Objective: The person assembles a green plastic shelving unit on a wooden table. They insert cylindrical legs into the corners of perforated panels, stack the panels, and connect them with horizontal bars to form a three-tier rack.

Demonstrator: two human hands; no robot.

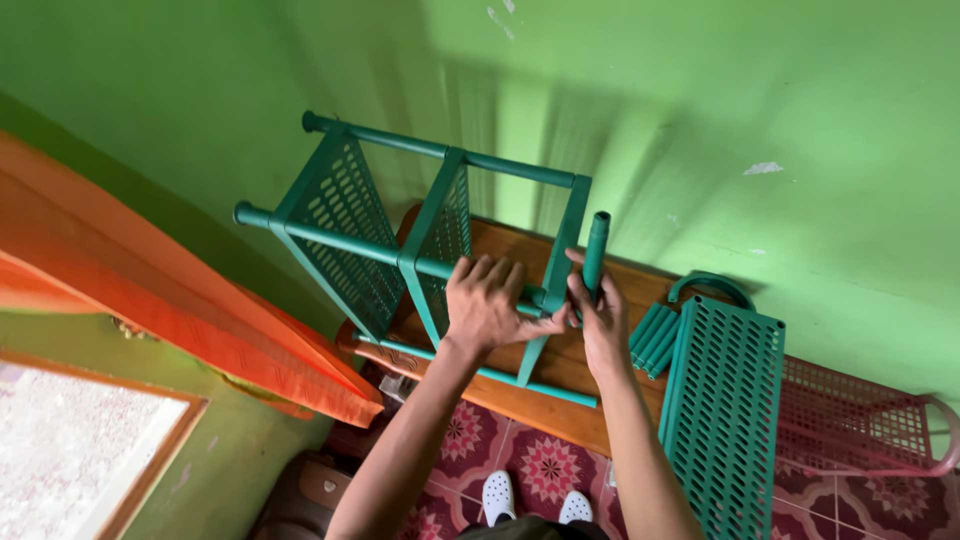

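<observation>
A green plastic shelf rack (pixel 385 225) lies on its side on a wooden bench (pixel 545 365), with three perforated shelves joined by green tubes. My left hand (pixel 490 300) grips a tube of the rack near the third shelf's corner. My right hand (pixel 600 315) holds a loose short green tube (pixel 596 250) upright, right beside that corner socket. The thumbs of both hands nearly touch.
A spare green perforated shelf (pixel 725 400) leans at the right, with a bundle of green tubes (pixel 655 338) beside it. A pink shelf panel (pixel 860 420) lies further right. An orange curtain (pixel 180 300) hangs left by a window. Green walls behind; patterned floor tiles and white shoes below.
</observation>
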